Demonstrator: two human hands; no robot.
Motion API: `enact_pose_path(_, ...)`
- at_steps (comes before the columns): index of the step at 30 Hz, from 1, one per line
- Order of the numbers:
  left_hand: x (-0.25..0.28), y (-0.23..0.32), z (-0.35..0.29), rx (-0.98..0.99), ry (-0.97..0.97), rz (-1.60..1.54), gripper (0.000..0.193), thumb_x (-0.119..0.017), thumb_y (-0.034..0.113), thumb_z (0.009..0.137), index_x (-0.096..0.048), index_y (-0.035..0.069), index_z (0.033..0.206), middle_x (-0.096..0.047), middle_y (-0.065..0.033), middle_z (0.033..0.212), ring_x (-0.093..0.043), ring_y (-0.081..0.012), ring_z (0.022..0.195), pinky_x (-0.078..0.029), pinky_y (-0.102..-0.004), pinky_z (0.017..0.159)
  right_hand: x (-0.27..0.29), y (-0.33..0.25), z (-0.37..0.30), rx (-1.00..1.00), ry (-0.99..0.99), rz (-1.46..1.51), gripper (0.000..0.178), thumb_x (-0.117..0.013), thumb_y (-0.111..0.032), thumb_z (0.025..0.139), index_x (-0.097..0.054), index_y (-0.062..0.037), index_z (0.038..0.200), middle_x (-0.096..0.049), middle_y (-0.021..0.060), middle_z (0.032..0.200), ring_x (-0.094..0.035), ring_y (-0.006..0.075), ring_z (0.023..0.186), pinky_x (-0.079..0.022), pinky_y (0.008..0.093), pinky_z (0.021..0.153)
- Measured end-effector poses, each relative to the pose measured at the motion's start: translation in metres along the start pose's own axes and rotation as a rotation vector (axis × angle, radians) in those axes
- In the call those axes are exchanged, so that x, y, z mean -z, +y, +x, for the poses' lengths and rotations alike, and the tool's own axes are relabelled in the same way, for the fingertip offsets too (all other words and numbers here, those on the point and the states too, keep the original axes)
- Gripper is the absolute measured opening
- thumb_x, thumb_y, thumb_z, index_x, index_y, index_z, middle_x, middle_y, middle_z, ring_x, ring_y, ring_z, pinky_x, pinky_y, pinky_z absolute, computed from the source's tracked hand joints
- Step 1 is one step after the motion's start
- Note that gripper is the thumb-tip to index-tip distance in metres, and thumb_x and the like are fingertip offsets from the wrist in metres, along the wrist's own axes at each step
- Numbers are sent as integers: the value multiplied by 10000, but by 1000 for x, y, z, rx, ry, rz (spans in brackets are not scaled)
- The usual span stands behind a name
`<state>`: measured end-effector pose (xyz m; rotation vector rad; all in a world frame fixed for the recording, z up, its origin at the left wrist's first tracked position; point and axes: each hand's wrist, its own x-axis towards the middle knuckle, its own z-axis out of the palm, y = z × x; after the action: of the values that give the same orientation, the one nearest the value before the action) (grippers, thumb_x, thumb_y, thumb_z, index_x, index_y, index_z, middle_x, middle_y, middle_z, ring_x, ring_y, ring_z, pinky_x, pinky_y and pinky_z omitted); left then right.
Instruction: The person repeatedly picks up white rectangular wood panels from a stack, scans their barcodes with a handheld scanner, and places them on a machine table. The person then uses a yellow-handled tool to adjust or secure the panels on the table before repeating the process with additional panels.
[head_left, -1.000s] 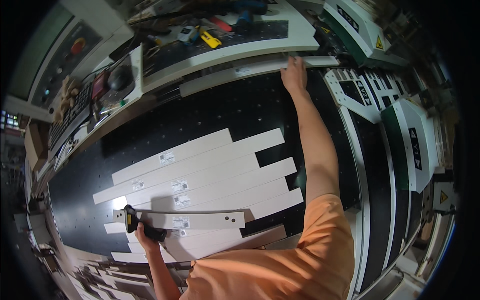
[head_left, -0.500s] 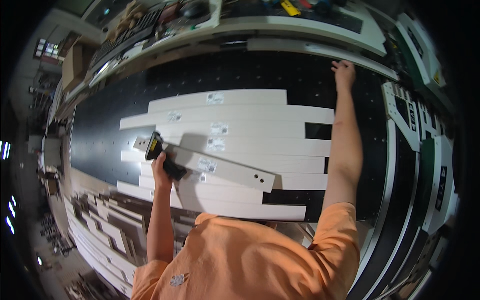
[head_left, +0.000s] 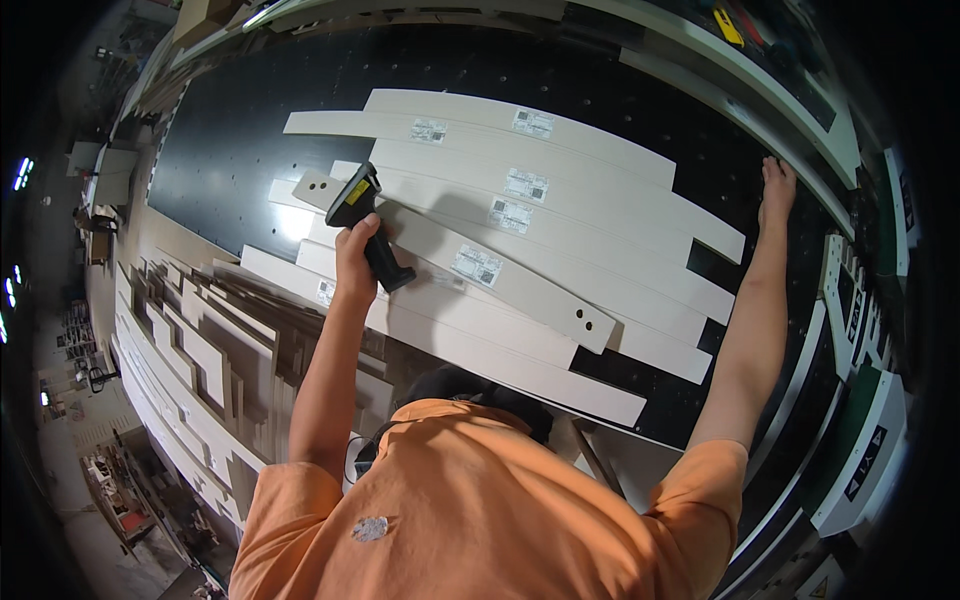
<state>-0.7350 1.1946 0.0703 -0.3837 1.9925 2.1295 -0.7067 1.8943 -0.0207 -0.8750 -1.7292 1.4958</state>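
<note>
My left hand point(head_left: 357, 262) is closed round the grip of a black handheld barcode scanner point(head_left: 350, 200) with a yellow label. The scanner is held above a pale narrow board point(head_left: 530, 295), which lies askew across other boards. That board has two dark holes near each end and a white printed label point(head_left: 478, 265). My right arm reaches out to the far right, where my right hand point(head_left: 777, 190) is beside the long light rail point(head_left: 735, 115). Its fingers are stretched out, with nothing seen in them.
Several long pale boards point(head_left: 450, 180) with labels lie side by side on the black dotted table point(head_left: 230, 130). More panels point(head_left: 205, 350) stand in a stack at lower left. White machine housing point(head_left: 860, 450) flanks the right side. A yellow tool point(head_left: 728, 27) lies beyond the rail.
The whole view has turned, shifting the boards up and rightward in it. My right hand's bent fingers have straightened by the rail. The scanner stays in my left hand over the askew board.
</note>
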Motion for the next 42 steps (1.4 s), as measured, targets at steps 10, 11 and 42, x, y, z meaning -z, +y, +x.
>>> enact_pose_path(10,124,51,-148,-347,311,-235,379,-685,214,825,-593,1,1125,-641,-92,861,-605,-160,781,-494,-298,696,-93,-198,-311,297,-1121,-397,606,-671,-217,944,-435,-58,1480,-530,150,1456,-568,255,1273,-434,349,1075)
enact_pose_path(11,138,54,-172,-389,368,-289,370,-692,190,820,-601,-6,1120,-649,-98,865,-615,-164,790,-503,-299,699,-105,-217,-349,369,-1304,-340,636,-706,-184,902,-443,-56,1467,-548,140,1432,-603,247,1217,-458,342,1042)
enact_pose_path(42,400,-269,-964,-643,2027,-748,254,-702,276,879,-671,28,925,-643,-39,829,-605,-110,766,-493,-262,686,-34,-265,-1231,843,-3101,-576,303,-638,-280,982,-639,0,1099,-616,69,736,-570,143,662,-464,308,612)
